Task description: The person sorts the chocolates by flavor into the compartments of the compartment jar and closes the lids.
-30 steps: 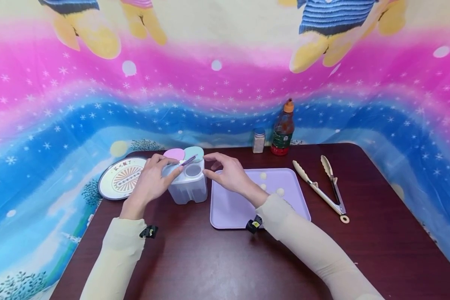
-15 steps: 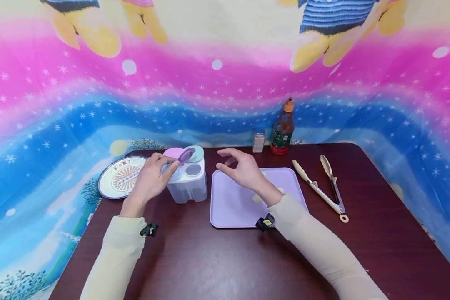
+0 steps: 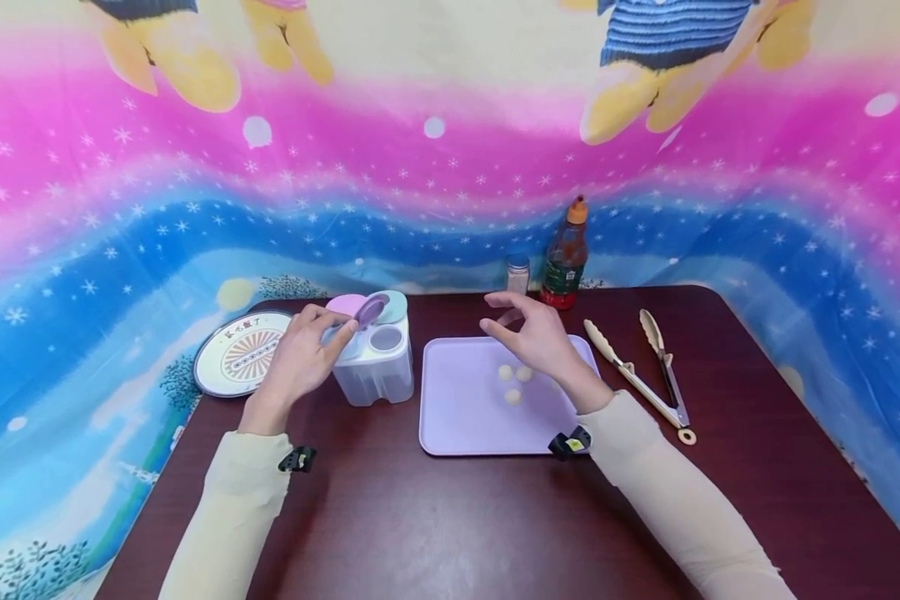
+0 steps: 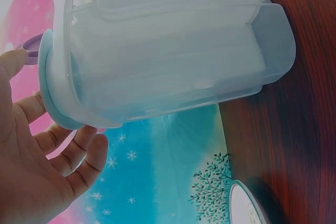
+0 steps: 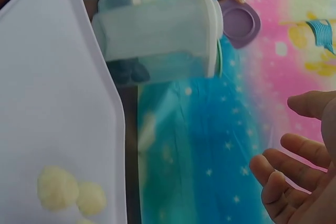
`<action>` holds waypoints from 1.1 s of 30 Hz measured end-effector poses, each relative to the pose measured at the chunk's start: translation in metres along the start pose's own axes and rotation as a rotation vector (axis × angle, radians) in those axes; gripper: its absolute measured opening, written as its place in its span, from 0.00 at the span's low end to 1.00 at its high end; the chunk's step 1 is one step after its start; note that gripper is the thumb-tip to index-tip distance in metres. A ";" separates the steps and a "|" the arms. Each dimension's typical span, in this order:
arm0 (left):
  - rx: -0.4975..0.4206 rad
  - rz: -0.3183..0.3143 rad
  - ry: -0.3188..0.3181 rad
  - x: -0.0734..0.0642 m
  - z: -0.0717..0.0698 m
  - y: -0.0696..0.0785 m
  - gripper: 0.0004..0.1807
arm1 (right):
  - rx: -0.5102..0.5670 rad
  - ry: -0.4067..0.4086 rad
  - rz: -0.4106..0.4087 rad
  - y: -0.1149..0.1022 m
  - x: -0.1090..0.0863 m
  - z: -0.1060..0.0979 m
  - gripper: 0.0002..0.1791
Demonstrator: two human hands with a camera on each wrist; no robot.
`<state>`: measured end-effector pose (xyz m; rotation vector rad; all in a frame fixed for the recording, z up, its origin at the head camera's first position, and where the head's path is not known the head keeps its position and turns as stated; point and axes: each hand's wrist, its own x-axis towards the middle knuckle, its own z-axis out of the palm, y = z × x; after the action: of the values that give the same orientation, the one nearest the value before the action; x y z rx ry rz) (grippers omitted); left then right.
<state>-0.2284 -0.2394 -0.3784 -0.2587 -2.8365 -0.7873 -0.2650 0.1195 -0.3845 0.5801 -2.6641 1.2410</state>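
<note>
A translucent storage box (image 3: 375, 382) with pink, green, blue and purple lids stands left of centre. Its purple lid (image 3: 372, 310) is tilted up from a round opening (image 3: 386, 337), and my left hand (image 3: 297, 360) pinches that lid's edge between thumb and finger. In the left wrist view, the other fingers spread beside the blue lid (image 4: 50, 85). My right hand (image 3: 537, 337) hovers above the far part of a lilac tray (image 3: 457, 425), fingers loosely bent and holding nothing. On the tray lie several pale round balls (image 3: 512, 397). Something dark (image 5: 128, 71) shows inside the box in the right wrist view.
At the left edge lies a patterned plate (image 3: 232, 362), partly behind my left hand. A small blue-capped jar (image 3: 518, 273) and a red sauce bottle (image 3: 565, 262) stand at the back. Spread tongs (image 3: 648, 392) lie right of the tray. A printed cloth (image 3: 435, 200) hangs around the table.
My right hand has drawn away from the box, moving right over the tray. The purple lid is tipped further upright in my left hand, which has barely shifted.
</note>
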 end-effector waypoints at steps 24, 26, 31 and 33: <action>0.003 0.007 0.000 0.000 0.000 -0.001 0.35 | -0.173 0.152 0.112 0.058 -0.036 -0.066 0.30; 0.003 0.008 0.000 0.000 0.000 0.000 0.35 | -0.182 0.156 0.139 0.065 -0.039 -0.071 0.30; 0.006 0.010 0.002 -0.001 0.000 0.000 0.34 | -0.200 0.152 0.247 0.078 -0.051 -0.080 0.35; 0.007 0.010 0.005 -0.001 0.000 0.000 0.34 | -0.214 0.143 0.300 0.081 -0.055 -0.083 0.39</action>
<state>-0.2280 -0.2395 -0.3791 -0.2689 -2.8310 -0.7744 -0.2497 0.2463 -0.4038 0.0599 -2.7804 0.9958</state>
